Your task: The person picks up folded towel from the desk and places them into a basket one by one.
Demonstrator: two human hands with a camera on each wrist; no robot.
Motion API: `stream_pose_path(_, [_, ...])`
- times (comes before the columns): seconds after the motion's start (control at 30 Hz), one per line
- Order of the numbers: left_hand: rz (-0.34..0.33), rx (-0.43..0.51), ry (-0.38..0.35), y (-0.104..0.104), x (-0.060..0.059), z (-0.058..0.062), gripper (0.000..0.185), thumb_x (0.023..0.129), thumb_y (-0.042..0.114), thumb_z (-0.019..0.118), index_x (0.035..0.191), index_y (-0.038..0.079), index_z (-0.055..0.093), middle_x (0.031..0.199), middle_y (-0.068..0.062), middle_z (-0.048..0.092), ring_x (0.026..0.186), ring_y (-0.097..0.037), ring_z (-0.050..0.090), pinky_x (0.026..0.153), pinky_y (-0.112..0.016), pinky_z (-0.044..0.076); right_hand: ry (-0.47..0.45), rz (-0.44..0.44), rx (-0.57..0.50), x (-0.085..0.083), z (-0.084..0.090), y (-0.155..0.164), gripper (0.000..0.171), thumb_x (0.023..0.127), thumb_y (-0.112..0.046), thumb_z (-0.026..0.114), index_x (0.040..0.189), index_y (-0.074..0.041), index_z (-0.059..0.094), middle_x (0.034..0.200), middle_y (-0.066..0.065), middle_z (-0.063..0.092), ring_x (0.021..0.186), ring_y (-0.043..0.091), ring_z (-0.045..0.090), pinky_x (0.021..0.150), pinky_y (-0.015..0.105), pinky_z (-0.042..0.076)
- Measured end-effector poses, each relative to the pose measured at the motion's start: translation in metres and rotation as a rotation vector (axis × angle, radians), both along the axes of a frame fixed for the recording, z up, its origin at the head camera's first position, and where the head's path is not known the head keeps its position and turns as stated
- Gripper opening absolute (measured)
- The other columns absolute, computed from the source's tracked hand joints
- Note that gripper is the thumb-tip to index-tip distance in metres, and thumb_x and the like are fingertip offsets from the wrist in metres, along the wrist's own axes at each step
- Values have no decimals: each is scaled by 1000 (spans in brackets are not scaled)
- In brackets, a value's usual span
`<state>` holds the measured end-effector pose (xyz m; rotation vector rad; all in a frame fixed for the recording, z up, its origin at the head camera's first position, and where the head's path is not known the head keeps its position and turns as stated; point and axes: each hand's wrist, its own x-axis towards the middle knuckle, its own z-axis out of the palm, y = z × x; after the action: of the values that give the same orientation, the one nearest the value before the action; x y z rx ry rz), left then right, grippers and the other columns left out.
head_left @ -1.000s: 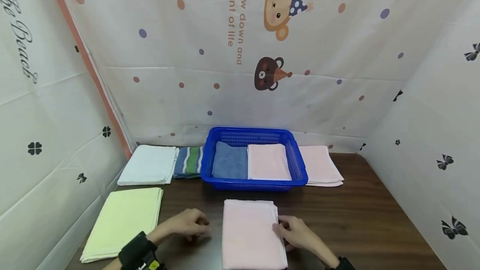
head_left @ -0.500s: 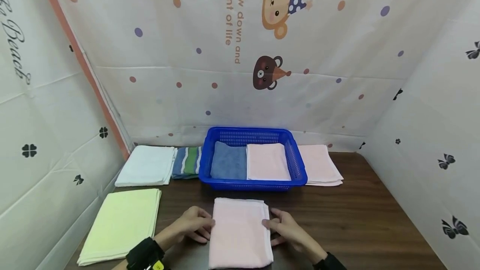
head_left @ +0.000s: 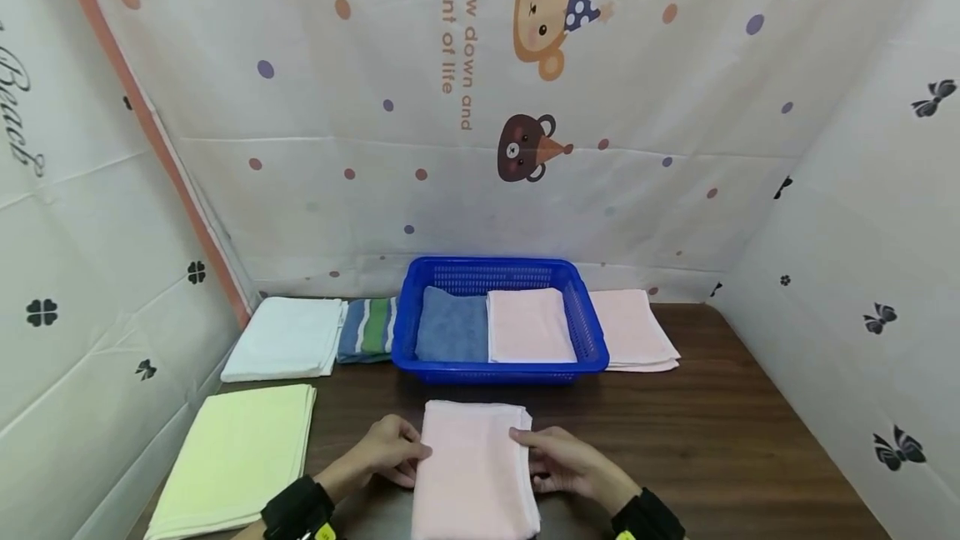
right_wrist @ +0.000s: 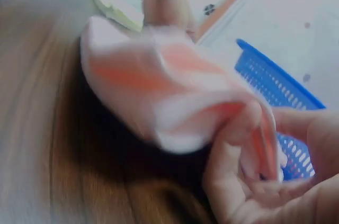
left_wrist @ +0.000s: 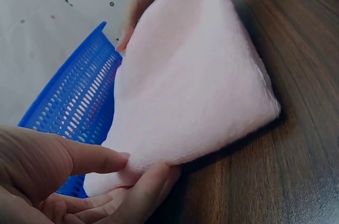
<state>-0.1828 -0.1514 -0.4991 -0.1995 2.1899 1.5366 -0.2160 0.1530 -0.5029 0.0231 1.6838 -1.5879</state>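
A folded pink towel (head_left: 472, 473) is held between both hands in front of the basket. My left hand (head_left: 393, 450) pinches its left edge, thumb on top and fingers beneath, as the left wrist view shows. On the other side my right hand (head_left: 573, 467) grips the right edge, thumb over the top layer. In the right wrist view the towel (right_wrist: 175, 86) is blurred, its layers sagging apart above the wood. The blue basket (head_left: 495, 373) holds a folded blue towel (head_left: 452, 327) on the left and a folded pink towel (head_left: 531, 326) on the right.
A yellow-green folded towel (head_left: 232, 457) lies at the left. Behind it are a white folded towel (head_left: 283, 338) and a striped towel (head_left: 367, 329) against the basket. Another pink towel (head_left: 633, 330) lies right of the basket. Printed cloth walls (head_left: 360, 107) enclose the brown table (head_left: 712, 440).
The pink towel has shifted left, and its front part is lifted. My left hand has come in from beside the towel to pinch its edge; the right hand has moved left with it.
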Motion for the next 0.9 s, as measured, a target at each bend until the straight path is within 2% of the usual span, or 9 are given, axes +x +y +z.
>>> stream_pose_path(0.1, [20, -8, -10, 0, 1, 1, 13, 89, 5, 73, 95, -4, 65, 73, -10, 65, 53, -10, 66, 55, -28, 60, 24, 48, 8, 1, 0, 2, 32, 99, -42, 65, 96, -11, 63, 83, -3, 65, 72, 6, 59, 56, 16, 50])
stream_pose_path(0.27, [45, -9, -2, 2, 4, 0, 12, 90, 3, 72, 94, -5, 64, 73, -10, 65, 52, -10, 66, 55, -27, 60, 363, 116, 137, 9, 6, 8, 32, 100, -33, 66, 100, -1, 66, 79, -1, 59, 68, 11, 56, 59, 23, 49])
stream_pose_path(0.33, [51, -7, 12, 3, 5, 0, 12, 90, 3, 71, 94, -5, 63, 73, -10, 65, 52, -10, 65, 54, -28, 60, 428, 124, 150, 12, 7, 10, 33, 100, -30, 65, 104, 2, 65, 82, -1, 62, 72, 12, 61, 62, 27, 54])
stream_pose_path(0.4, [55, -10, 19, 5, 5, 1, 14, 90, 5, 70, 95, -4, 62, 75, -10, 65, 52, -10, 65, 54, -28, 60, 402, 118, 113, 15, 7, 10, 34, 101, -28, 65, 111, 5, 62, 87, 0, 68, 78, 13, 67, 65, 32, 60])
stream_pose_path(0.53, [31, 15, 9, 7, 5, 4, 27, 88, 10, 71, 105, -3, 55, 77, -11, 64, 53, -12, 63, 54, -30, 61, 288, 40, 15, 19, -1, 7, 37, 102, -20, 62, 122, 10, 52, 86, 4, 74, 73, 16, 73, 62, 38, 63])
stream_pose_path(0.63, [9, 65, -14, 6, 5, 2, 35, 88, 11, 72, 111, -6, 52, 78, -11, 64, 57, -14, 64, 57, -32, 62, 280, -17, -13, 17, -6, 6, 40, 103, -17, 60, 126, 13, 48, 89, 6, 75, 74, 15, 73, 63, 37, 63])
stream_pose_path(0.7, [0, 92, -40, 4, 6, 0, 33, 90, 11, 72, 111, -6, 53, 78, -10, 65, 60, -14, 65, 59, -33, 62, 263, -37, -31, 14, -9, 6, 45, 103, -17, 59, 131, 14, 45, 94, 6, 75, 79, 15, 73, 67, 36, 63])
stream_pose_path(0.8, [-14, 112, -77, 1, 8, -2, 23, 93, 11, 69, 106, -4, 57, 78, -10, 66, 62, -13, 65, 61, -31, 62, 203, -13, -46, 13, -10, 8, 51, 103, -19, 59, 137, 16, 43, 101, 7, 74, 89, 16, 72, 75, 39, 64])
stream_pose_path(0.9, [-21, 129, -93, 0, 11, -2, 21, 94, 11, 67, 107, -2, 57, 80, -10, 66, 65, -13, 65, 62, -30, 62, 160, 38, -46, 14, -9, 11, 48, 103, -19, 60, 136, 15, 50, 103, 8, 74, 92, 19, 72, 77, 41, 64])
